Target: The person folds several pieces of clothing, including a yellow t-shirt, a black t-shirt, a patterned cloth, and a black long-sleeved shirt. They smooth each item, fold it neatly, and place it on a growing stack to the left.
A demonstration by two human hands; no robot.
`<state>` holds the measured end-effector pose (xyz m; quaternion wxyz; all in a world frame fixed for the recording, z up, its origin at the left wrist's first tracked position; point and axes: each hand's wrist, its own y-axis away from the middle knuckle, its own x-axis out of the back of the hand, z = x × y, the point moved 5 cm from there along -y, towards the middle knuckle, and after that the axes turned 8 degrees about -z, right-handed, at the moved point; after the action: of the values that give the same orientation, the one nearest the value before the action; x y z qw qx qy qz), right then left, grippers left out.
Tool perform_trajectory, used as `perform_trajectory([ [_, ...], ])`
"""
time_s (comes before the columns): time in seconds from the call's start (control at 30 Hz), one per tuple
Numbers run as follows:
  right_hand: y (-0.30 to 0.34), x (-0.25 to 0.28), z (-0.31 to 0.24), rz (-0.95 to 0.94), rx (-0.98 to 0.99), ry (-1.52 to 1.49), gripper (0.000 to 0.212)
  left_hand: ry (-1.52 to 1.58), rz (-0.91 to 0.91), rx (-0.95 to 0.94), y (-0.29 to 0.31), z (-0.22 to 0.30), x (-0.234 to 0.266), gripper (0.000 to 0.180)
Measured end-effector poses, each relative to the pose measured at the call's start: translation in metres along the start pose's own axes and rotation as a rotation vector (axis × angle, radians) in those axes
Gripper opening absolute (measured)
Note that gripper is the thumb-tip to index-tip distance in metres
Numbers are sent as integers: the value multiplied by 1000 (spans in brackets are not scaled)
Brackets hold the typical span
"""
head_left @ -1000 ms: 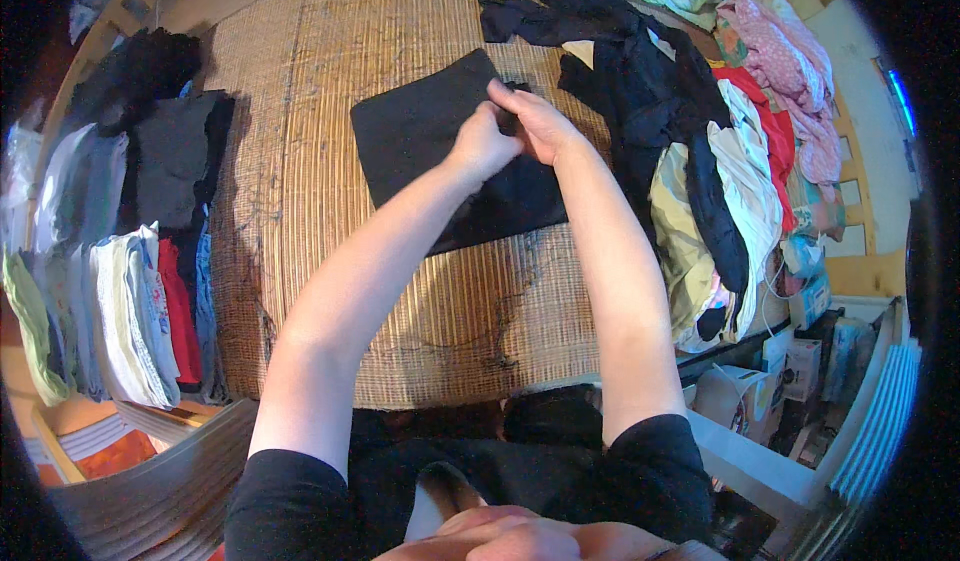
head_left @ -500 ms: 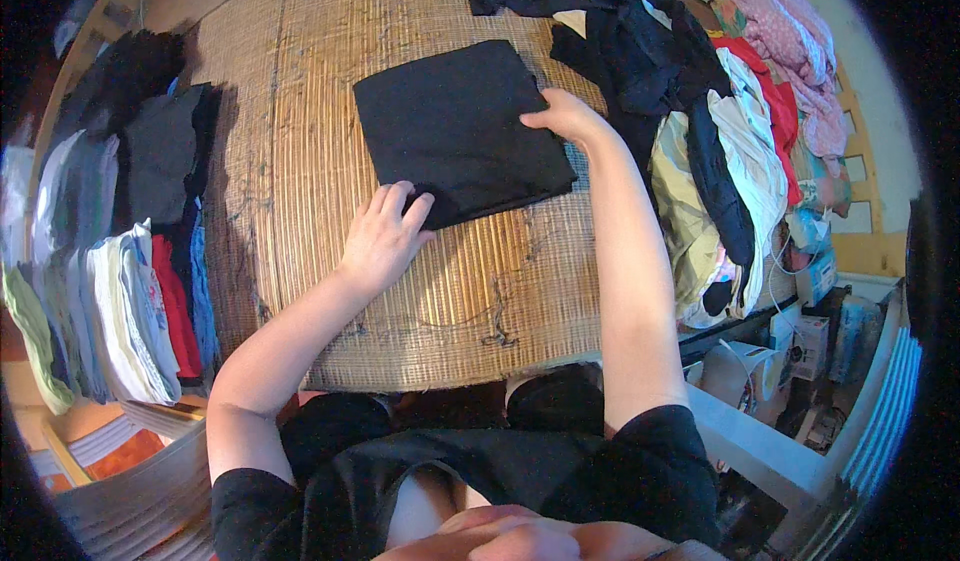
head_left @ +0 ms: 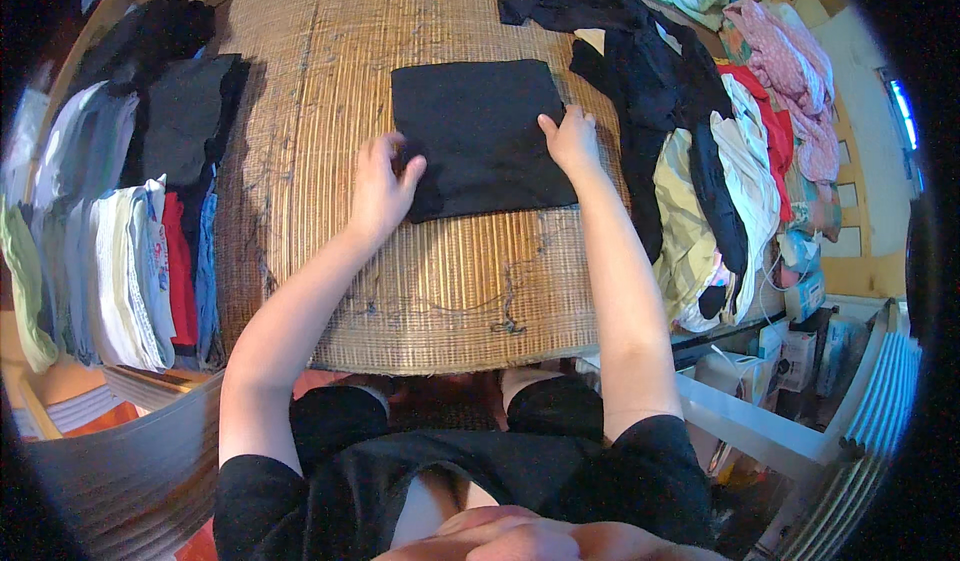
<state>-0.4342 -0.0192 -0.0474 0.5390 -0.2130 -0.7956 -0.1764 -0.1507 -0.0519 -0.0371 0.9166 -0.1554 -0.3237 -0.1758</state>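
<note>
A folded black garment (head_left: pixel 480 139) lies as a nearly square bundle on the woven straw mat (head_left: pixel 320 91) in front of me. My left hand (head_left: pixel 385 189) is at its lower left side, fingers spread and thumb apart; the fingertips are slightly blurred. At the right edge of the bundle, my right hand (head_left: pixel 573 146) has its thumb over the cloth and its fingers along the outer side, holding that edge. Whether any fingers reach underneath is hidden.
Loose dark clothes (head_left: pixel 655 71) lie heaped at the right, beside an olive garment (head_left: pixel 683 206) and a pink piece (head_left: pixel 785 51). Folded clothes (head_left: pixel 128 261) stand in rows at the left, with a dark folded stack (head_left: pixel 185 111) behind. A white metal frame (head_left: pixel 750 421) borders the lower right.
The black bundle has turned clockwise, so its edges now lie straighter to me. My left hand has moved up along its left side, while the right stays at the right edge.
</note>
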Motion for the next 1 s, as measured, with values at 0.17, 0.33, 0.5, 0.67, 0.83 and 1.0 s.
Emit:
perform_trajectory([
  [0.17,-52,-9,-2,-276,-167,-224,76,320,58,369,-88,-61,-26,59],
  [0.33,-67,-12,-17,-588,-227,-522,66,557,-111,564,-131,-86,-40,52],
  [0.5,-67,-2,-39,-696,-246,-812,50,637,-286,668,-135,-80,-33,41],
  [0.67,-82,14,-35,-708,-102,-1090,40,601,-215,291,-143,-29,4,33],
  [0.83,-47,108,-94,-361,383,-1117,39,321,-10,-112,-134,42,108,22],
  [1.0,12,129,-109,-171,661,-719,41,81,108,-315,-73,55,160,22],
])
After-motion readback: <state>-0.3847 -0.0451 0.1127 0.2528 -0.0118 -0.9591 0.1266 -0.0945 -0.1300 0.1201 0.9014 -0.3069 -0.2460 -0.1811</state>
